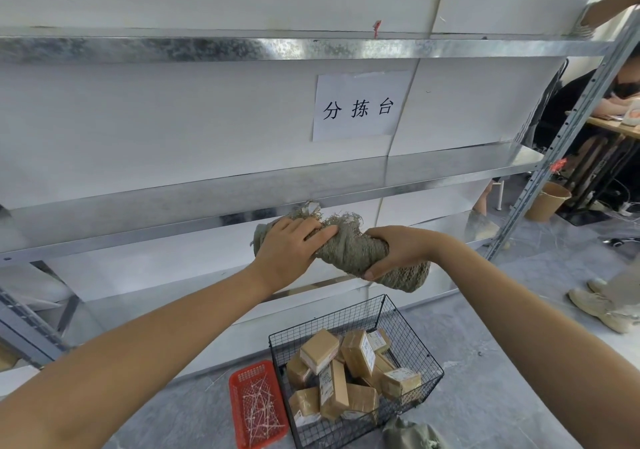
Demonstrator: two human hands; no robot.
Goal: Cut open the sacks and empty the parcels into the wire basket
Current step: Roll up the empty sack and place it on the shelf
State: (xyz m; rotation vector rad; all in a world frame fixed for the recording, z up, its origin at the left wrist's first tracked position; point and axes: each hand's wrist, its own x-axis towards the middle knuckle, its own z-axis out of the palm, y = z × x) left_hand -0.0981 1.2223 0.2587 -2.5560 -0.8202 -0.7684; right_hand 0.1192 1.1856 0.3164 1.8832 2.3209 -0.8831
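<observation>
Red plastic tray of white ties is seen on the floor at lower centre. Above it, at mid-frame, a crumpled grey-green sack is gripped near its frayed end by the left hand and clasped around its middle by the right hand. Below them, the wire basket is set just right of the tray, with brown parcels piled inside.

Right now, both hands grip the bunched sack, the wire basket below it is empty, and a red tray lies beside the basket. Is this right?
No. The head view shows the wire basket holds many brown parcels. The rest stands: left hand and right hand grip the bunched sack, and the red tray lies beside the basket.
</observation>
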